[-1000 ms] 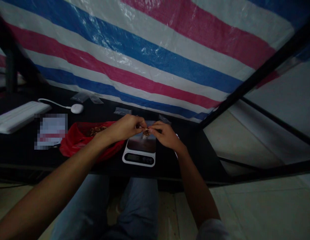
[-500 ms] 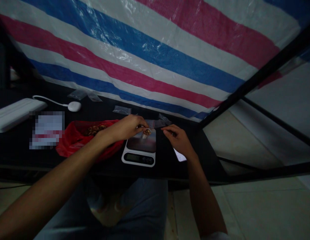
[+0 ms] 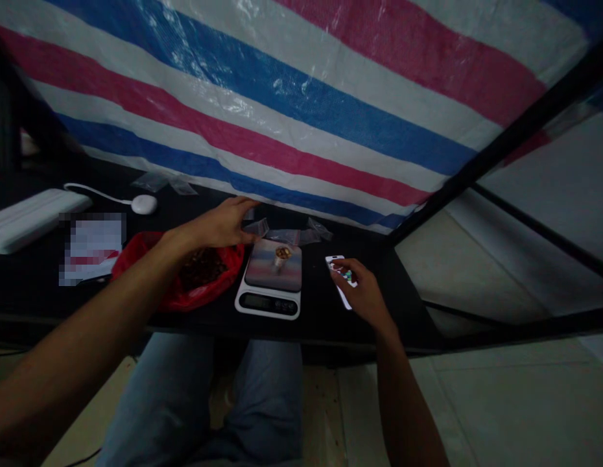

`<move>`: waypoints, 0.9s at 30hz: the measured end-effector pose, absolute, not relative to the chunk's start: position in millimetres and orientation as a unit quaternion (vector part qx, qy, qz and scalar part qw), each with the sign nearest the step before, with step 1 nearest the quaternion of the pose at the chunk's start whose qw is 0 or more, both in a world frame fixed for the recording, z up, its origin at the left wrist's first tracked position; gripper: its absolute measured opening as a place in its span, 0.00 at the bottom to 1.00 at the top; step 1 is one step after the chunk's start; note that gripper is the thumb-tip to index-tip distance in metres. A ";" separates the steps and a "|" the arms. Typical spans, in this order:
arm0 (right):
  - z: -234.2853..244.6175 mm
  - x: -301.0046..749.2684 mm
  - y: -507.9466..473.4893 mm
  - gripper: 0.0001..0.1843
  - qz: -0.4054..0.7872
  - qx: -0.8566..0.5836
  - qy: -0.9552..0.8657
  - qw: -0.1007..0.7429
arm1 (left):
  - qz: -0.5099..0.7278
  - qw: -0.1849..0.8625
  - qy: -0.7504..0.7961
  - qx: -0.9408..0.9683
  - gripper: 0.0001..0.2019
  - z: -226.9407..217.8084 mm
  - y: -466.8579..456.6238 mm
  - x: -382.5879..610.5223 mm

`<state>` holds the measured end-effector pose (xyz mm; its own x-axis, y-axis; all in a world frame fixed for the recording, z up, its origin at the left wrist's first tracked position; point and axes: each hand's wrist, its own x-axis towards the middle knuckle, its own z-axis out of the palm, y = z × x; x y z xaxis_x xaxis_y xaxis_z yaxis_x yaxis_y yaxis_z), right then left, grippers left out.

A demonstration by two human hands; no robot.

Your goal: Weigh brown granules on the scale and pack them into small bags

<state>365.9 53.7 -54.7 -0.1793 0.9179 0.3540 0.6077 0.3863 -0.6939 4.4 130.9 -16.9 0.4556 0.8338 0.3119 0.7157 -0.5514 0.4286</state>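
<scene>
A white kitchen scale (image 3: pixel 267 303) sits on the dark table, and a small clear cup (image 3: pixel 281 259) filled with brownish pieces stands on its plate. My left hand (image 3: pixel 227 224) is at the scale's far left corner with fingers and thumb spread, beside a small clear plastic bag (image 3: pixel 257 227). Nothing shows in that hand. Over a lit phone (image 3: pixel 345 299) on the right, my right hand (image 3: pixel 364 288) hovers or rests with thumb and fingers apart; contact is unclear. Under my left forearm, a red plastic bag (image 3: pixel 177 301) lies open with many small dark brown pieces inside.
More clear bags (image 3: pixel 284 236) lie behind the scale. At the left are a white power strip or similar long device (image 3: pixel 39 217), a round white corded piece (image 3: pixel 144 204) and a blurred packet (image 3: pixel 93 243). A striped tarp (image 3: pixel 262 143) hangs behind; a dark frame bar (image 3: pixel 476 175) slants at right.
My left hand has left the cup and moved back and left, its fingers spreading. My right hand has moved right and down from beside the scale to the phone.
</scene>
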 end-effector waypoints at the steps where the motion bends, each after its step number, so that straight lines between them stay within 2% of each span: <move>1: -55.4 353.4 55.1 0.14 0.204 -0.504 -0.749 0.379 | 0.236 0.126 0.473 0.839 0.44 -20.7 136.8 2.6; 3: -56.2 327.7 60.4 0.17 0.204 -0.485 -0.762 0.376 | 0.210 0.154 0.506 0.822 0.44 -28.0 146.0 1.6; 6: -57.6 297.0 71.6 0.24 0.216 -0.466 -0.778 0.361 | 0.203 0.208 0.508 0.811 0.34 -36.9 151.0 4.4; 8: -59.3 284.7 79.1 0.25 0.220 -0.461 -0.786 0.348 | 0.224 0.227 0.494 0.809 0.35 -41.5 150.1 7.6; 11: -62.0 275.9 87.3 0.23 0.215 -0.456 -0.796 0.336 | 0.250 0.222 0.500 0.799 0.44 -47.6 148.5 12.7; 15: -63.7 272.8 91.2 0.17 0.224 -0.449 -0.801 0.327 | 0.281 0.245 0.497 0.783 0.39 -54.8 149.9 14.3; 19: -60.6 273.7 92.9 0.16 0.245 -0.447 -0.794 0.330 | 0.362 0.313 0.473 0.740 0.41 -51.4 144.6 9.6; 23: -44.6 276.4 99.2 0.16 0.275 -0.426 -0.792 0.340 | 0.412 0.243 0.439 0.761 0.40 -33.0 128.0 7.4; 27: -16.9 276.1 108.8 0.17 0.264 -0.411 -0.805 0.336 | 0.362 0.178 0.415 0.816 0.38 -21.6 109.5 12.7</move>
